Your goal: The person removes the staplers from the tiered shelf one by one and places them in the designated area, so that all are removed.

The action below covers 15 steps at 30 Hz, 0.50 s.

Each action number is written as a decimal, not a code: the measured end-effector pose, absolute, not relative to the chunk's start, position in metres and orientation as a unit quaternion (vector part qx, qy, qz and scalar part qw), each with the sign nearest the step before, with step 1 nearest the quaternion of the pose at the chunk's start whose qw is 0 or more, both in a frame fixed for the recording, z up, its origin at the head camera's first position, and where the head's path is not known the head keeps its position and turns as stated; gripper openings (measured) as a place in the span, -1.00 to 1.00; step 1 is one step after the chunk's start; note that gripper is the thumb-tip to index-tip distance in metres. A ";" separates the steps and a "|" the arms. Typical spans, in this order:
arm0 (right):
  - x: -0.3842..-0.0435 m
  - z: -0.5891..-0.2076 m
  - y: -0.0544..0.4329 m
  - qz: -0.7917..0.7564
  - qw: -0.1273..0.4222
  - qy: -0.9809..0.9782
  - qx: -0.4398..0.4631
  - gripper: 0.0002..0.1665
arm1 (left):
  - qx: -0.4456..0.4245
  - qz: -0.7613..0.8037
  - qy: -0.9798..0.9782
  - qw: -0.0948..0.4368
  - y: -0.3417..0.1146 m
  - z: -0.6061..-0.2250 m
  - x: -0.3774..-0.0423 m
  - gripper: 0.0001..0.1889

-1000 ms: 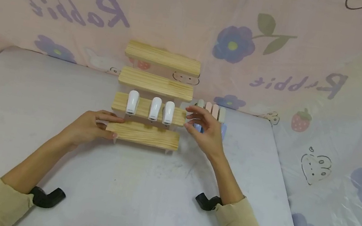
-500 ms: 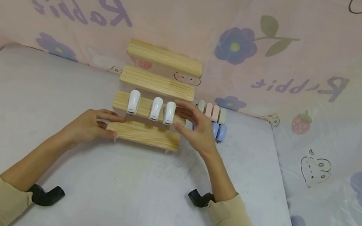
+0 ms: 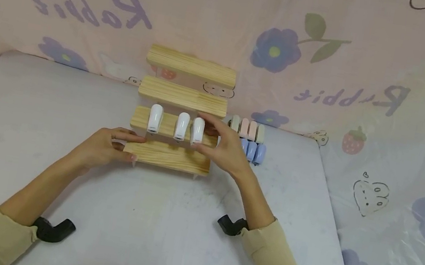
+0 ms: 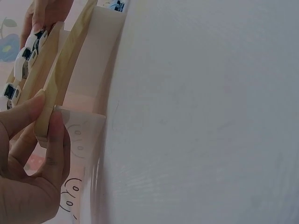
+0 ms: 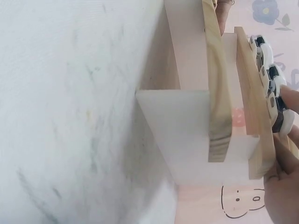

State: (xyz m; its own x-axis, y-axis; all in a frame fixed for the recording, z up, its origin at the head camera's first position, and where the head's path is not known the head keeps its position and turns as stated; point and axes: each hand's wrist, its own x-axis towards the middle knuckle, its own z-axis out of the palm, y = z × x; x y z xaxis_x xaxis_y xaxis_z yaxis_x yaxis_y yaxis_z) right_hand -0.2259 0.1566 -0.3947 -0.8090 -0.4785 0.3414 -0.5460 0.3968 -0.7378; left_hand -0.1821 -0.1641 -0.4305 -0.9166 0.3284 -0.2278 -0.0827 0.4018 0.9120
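Three white mini staplers stand in a row on the second-lowest board of a tiered wooden rack: a left stapler, a middle stapler and a right stapler. My right hand pinches the right stapler, thumb at its front and fingers behind. The right wrist view shows fingertips on that stapler. At the rack's left, my left hand holds the end of the lowest board; in the left wrist view, thumb and fingers grip that board's end.
Several blue staplers and, behind them, pink staplers and pale green ones stand right of the rack. Two upper boards rise at the back, before a printed curtain. The rack stands on a white table.
My right hand has moved left from the rack's right end and taken hold of the right white stapler. My left hand stays on the lowest board.
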 end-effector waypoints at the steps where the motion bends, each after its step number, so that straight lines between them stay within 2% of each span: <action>1: -0.226 -0.395 0.157 0.454 0.035 -0.836 0.305 -0.14 | 0.075 0.541 0.815 0.190 -0.164 -0.431 -0.182 -0.41; 15: -0.220 -0.394 0.155 0.469 0.036 -0.842 0.263 -0.15 | 0.075 0.546 0.813 0.190 -0.162 -0.430 -0.182 -0.41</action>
